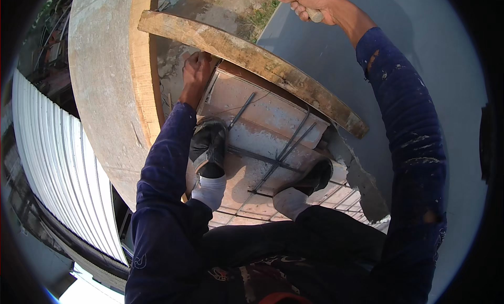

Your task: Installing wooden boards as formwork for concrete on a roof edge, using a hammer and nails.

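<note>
My right hand (310, 4), raised at the top edge, is wrapped round a pale rounded wooden handle (315, 15). The rest of that tool is out of view. My left hand (196, 68) is closed low at the near side of a long wooden beam (247, 55), by the corner of a reddish formwork panel (252, 97). Whatever its fingers hold, if anything, is hidden. The beam runs slantwise from the upper left toward the right, one end resting against an upright timber (144, 68).
Both dark shoes (209, 141) stand on the formwork, among crossing steel bars (278, 160). A large board (102, 89) edges the left, with corrugated metal sheet (58, 152) beyond it. At right are a grey wall (451, 68) and a broken concrete edge (362, 183).
</note>
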`<action>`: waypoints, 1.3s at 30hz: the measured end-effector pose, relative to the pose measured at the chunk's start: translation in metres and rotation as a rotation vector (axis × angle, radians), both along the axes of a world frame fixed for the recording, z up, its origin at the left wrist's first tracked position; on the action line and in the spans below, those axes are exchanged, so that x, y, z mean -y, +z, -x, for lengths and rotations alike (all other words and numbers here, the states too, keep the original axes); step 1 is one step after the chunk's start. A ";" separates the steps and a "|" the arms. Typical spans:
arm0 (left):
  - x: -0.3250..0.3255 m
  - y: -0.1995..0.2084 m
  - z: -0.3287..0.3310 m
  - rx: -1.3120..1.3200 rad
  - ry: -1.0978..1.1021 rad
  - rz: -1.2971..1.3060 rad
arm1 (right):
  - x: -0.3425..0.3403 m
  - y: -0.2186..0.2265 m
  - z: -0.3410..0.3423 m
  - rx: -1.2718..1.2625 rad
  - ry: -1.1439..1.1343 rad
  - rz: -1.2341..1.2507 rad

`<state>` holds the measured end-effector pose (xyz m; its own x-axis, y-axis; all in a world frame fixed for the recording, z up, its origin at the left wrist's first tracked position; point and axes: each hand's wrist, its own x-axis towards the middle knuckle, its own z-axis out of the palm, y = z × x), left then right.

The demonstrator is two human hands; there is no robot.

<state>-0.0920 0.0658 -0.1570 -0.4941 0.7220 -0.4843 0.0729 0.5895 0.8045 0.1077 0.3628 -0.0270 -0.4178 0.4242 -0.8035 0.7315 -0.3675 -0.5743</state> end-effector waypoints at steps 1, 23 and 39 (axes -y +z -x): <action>-0.006 0.016 -0.012 -0.139 -0.057 -0.014 | -0.005 0.005 -0.002 -0.042 0.000 -0.001; -0.028 0.097 -0.105 -0.733 -0.745 0.094 | 0.113 0.104 -0.082 -0.035 0.245 -0.501; 0.024 0.088 -0.215 -0.049 -0.941 -0.386 | 0.199 0.105 -0.060 -0.073 -0.059 -1.263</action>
<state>0.1234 0.0422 -0.0691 0.3415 0.9307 -0.1308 0.4114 -0.0229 0.9112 0.1675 0.1634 0.0782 -0.3985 0.8956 0.1979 0.6844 0.4340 -0.5858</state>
